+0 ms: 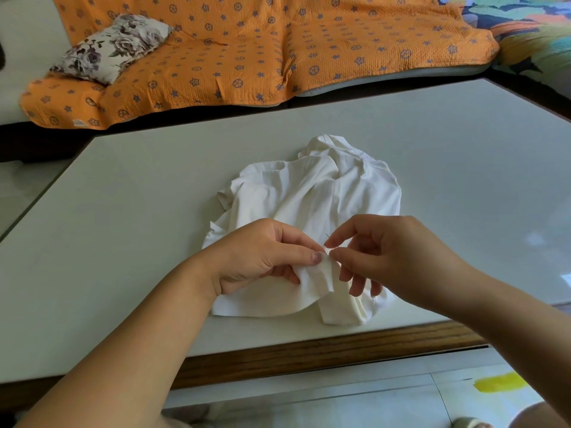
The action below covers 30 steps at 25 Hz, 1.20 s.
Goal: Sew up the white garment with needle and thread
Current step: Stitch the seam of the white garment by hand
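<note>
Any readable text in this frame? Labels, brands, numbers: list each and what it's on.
No legible text anywhere.
Small pale tag at the edge of the orange cover: too blurred to read.
The cover's pattern is stars and wheels, not letters.
No print visible on the white garment or the table.

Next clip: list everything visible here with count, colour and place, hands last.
white fabric garment: 1, white, crumpled on the table, near middle
thin metal needle: 1, silvery, just above the pinched garment fold
pale flat-topped table: 1, off-white, wooden front edge, centre
orange patterned quilted cover: 1, orange with purple motifs, behind table
floral cushion: 1, white and purple-grey, far left
multicoloured cover: 1, top right
left hand: 1, pinches garment fold
right hand: 1, pinches needle
</note>
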Each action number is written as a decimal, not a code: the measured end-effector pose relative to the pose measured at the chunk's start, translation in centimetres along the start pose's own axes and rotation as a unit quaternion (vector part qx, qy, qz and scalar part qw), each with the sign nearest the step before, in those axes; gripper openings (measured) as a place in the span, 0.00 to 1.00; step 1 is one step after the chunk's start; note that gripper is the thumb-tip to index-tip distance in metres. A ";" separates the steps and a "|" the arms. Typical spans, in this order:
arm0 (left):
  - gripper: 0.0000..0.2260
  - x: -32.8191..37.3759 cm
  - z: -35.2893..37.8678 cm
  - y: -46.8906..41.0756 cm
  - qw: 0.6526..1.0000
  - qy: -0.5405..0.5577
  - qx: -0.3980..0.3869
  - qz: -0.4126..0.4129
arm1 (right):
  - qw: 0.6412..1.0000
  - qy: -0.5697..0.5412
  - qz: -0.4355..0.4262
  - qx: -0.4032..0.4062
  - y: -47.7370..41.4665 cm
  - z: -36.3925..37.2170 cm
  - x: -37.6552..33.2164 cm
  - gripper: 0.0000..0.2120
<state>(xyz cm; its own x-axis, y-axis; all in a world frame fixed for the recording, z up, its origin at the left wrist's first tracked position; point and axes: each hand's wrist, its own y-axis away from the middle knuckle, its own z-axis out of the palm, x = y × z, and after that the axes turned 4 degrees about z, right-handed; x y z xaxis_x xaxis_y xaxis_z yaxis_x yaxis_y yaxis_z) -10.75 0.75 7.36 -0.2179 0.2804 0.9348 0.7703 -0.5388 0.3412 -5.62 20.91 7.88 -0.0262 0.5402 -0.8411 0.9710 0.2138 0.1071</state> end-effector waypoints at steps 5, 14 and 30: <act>0.05 0.0 0.1 0.1 1.000 -0.011 -0.005 -0.006 | 0.998 0.058 -0.023 0.020 0.1 0.5 0.1 0.04; 0.04 0.3 0.3 0.2 1.000 -0.009 0.008 -0.012 | 0.992 0.113 -0.028 0.047 -0.3 0.4 0.0 0.07; 0.05 0.3 0.3 0.4 0.999 -0.031 0.012 0.002 | 1.000 0.013 0.011 -0.019 -0.1 0.1 0.0 0.06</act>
<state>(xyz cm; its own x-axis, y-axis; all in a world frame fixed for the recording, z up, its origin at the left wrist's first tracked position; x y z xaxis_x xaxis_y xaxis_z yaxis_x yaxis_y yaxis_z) -10.39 0.87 7.77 -0.1784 0.3275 0.9279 0.7852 -0.5210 0.3348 -5.68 20.76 7.84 -0.0108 0.5665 -0.8240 0.9617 0.2315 0.1466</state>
